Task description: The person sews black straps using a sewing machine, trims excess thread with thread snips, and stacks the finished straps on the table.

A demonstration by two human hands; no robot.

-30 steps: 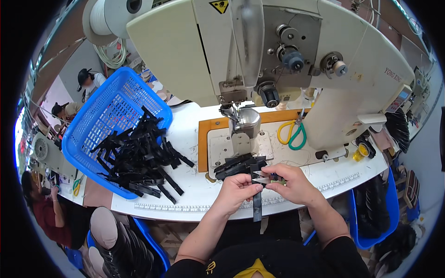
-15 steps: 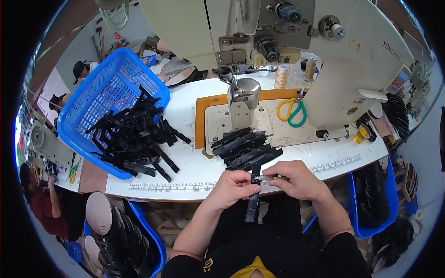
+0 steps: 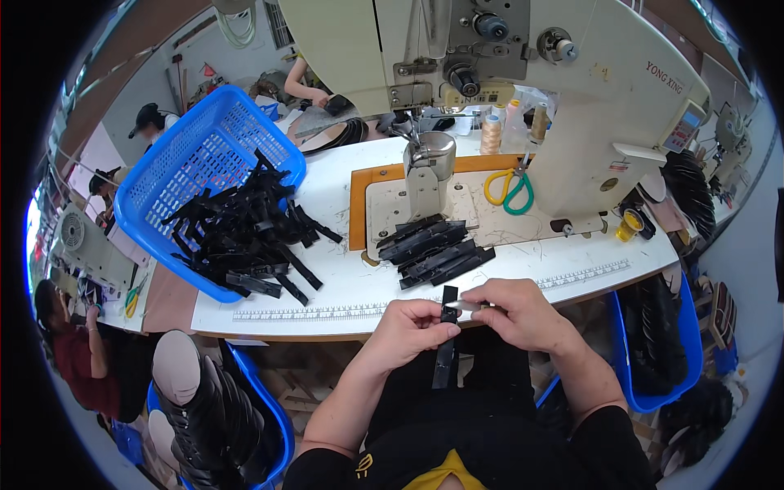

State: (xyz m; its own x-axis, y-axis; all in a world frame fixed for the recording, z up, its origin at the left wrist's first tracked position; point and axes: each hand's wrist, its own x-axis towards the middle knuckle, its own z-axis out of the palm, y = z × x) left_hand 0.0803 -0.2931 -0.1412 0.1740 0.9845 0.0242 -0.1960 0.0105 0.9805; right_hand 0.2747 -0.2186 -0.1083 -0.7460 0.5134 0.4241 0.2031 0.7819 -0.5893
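My left hand (image 3: pixel 416 331) is closed, pinching a black strip (image 3: pixel 443 365) between thumb and fingers in front of the table edge. The strip hangs upright, its upper end above my fingertips and its lower end over my lap. My right hand (image 3: pixel 518 314) is closed around a small tool with a pointed metal blade (image 3: pixel 464 305). The blade's tip meets the upper part of the strip; most of the handle is hidden in my fingers. Beyond my hands, several black strips (image 3: pixel 433 249) lie stacked on the sewing machine's bed.
A sewing machine (image 3: pixel 572 147) stands over the white table (image 3: pixel 327 278). Yellow-and-green-handled scissors (image 3: pixel 510 194) and thread cones (image 3: pixel 490 135) lie behind the stack. A tipped blue basket (image 3: pixel 175 196) spills black strips (image 3: pixel 245 229) at left. Blue bins (image 3: pixel 694 359) flank my legs; co-workers sit at left.
The view has shifted slightly, so the machine and table appear displaced. My hands keep their grips, the blade still at the strip. A co-worker's arm now shows behind the table.
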